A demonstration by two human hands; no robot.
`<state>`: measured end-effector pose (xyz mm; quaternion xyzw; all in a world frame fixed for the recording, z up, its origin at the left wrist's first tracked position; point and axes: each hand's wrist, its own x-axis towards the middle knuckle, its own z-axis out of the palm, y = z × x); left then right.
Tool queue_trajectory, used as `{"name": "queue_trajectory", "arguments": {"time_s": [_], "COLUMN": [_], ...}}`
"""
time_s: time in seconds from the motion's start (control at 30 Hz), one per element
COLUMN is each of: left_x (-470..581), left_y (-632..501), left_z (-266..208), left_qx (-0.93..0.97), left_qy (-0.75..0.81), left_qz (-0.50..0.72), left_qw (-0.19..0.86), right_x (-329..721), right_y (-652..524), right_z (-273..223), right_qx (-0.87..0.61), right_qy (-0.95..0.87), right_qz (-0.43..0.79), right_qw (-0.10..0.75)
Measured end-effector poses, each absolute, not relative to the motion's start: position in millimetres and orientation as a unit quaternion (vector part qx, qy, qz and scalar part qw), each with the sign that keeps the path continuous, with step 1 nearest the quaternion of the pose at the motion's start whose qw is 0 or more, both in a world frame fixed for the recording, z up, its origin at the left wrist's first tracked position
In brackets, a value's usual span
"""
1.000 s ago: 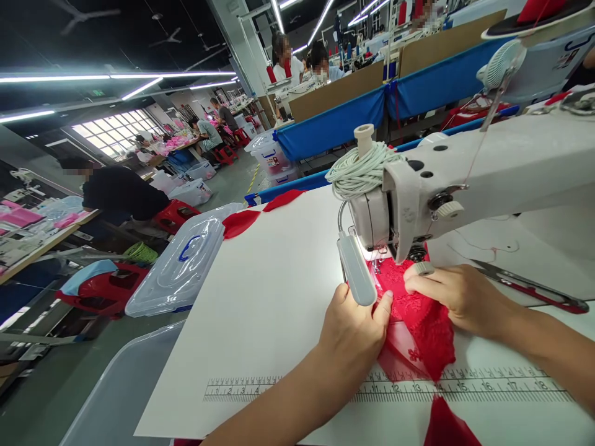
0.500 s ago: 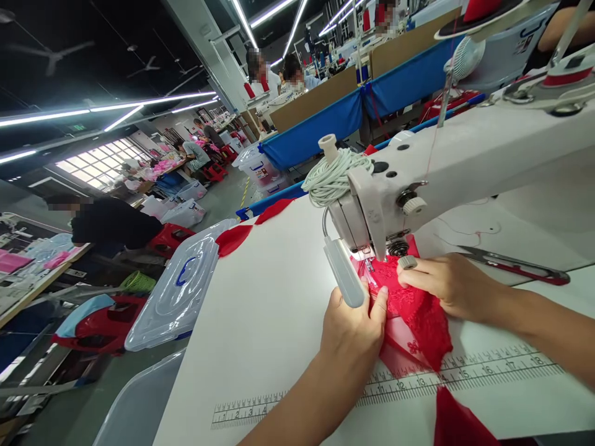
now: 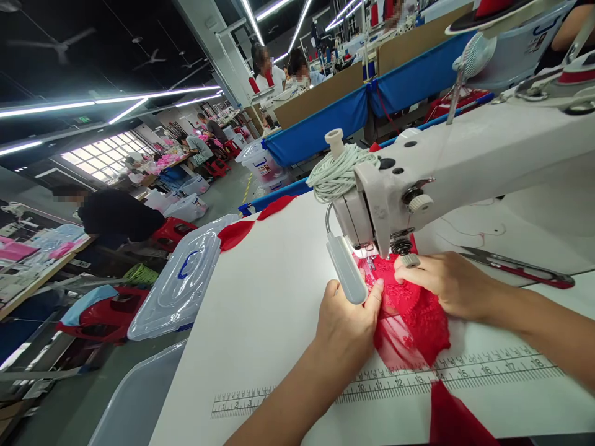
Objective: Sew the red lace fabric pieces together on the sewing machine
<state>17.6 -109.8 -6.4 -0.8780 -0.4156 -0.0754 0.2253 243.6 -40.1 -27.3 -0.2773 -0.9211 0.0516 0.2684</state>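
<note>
Red lace fabric [image 3: 418, 316] with a sheer part lies under the needle area of a white sewing machine [image 3: 465, 161]. My left hand [image 3: 346, 319] is closed on the fabric's left edge, thumb on top, its other fingers partly hidden behind a grey lamp [image 3: 346, 269]. From the right, my right hand [image 3: 453, 282] pinches the lace with bent fingers close to the presser foot [image 3: 370, 262]. The machine head hides part of the stitching spot. Thread snips [image 3: 520, 266] rest on the table beyond my right hand.
A printed ruler [image 3: 385, 385] runs along the white tabletop [image 3: 251, 310]. Red pieces lie at the table's far-left edge [image 3: 237, 234] and the near edge [image 3: 455, 415]. A clear lidded bin [image 3: 186, 279] stands left. Co-workers sit at other stations.
My left hand has shifted slightly left and up with the fabric's edge, and the sheer part lies more spread out. The whole view has tilted a little.
</note>
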Motion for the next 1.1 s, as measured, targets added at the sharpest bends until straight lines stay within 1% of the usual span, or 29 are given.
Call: {"name": "queue_trajectory", "arguments": {"time_s": [0.07, 0.17, 0.23, 0.3, 0.47, 0.63, 0.7, 0.87, 1.1], "left_x": [19.4, 22.5, 23.0, 22.0, 22.6, 27.8, 28.1, 27.3, 29.2], "left_y": [-110.0, -109.8, -109.1, -107.8, -106.0, -113.6, -116.8, -119.2, -119.7], "left_z": [-2.7, 5.9, 11.4, 14.7, 15.7, 24.6, 26.1, 14.1, 1.9], "left_qx": [-0.879, -0.883, -0.904, -0.923, -0.907, -0.898, -0.899, -0.895, -0.894], "left_qy": [-0.418, -0.395, -0.363, -0.345, -0.408, -0.44, -0.436, -0.433, -0.419], "left_qz": [-0.101, -0.126, -0.107, -0.067, 0.017, 0.004, -0.018, -0.1, -0.143], "left_qw": [0.208, 0.218, 0.198, 0.157, 0.101, -0.003, -0.024, 0.01, 0.064], "right_x": [243.4, 243.4, 243.7, 244.0, 243.6, 244.1, 244.6, 245.2, 246.2], "right_y": [-43.0, -46.5, -47.3, -47.3, -47.4, -48.6, -48.9, -48.6, -48.6], "right_z": [-24.0, -22.6, -23.5, -24.6, -26.6, -28.3, -28.5, -29.8, -30.6], "right_qx": [-0.282, -0.282, -0.259, -0.23, -0.238, -0.245, -0.253, -0.251, -0.238], "right_qy": [-0.924, -0.927, -0.93, -0.929, -0.913, -0.911, -0.909, -0.912, -0.917], "right_qz": [0.076, 0.073, 0.06, 0.042, 0.014, 0.02, 0.016, 0.018, 0.015], "right_qw": [0.248, 0.235, 0.255, 0.288, 0.33, 0.331, 0.332, 0.324, 0.321]}}
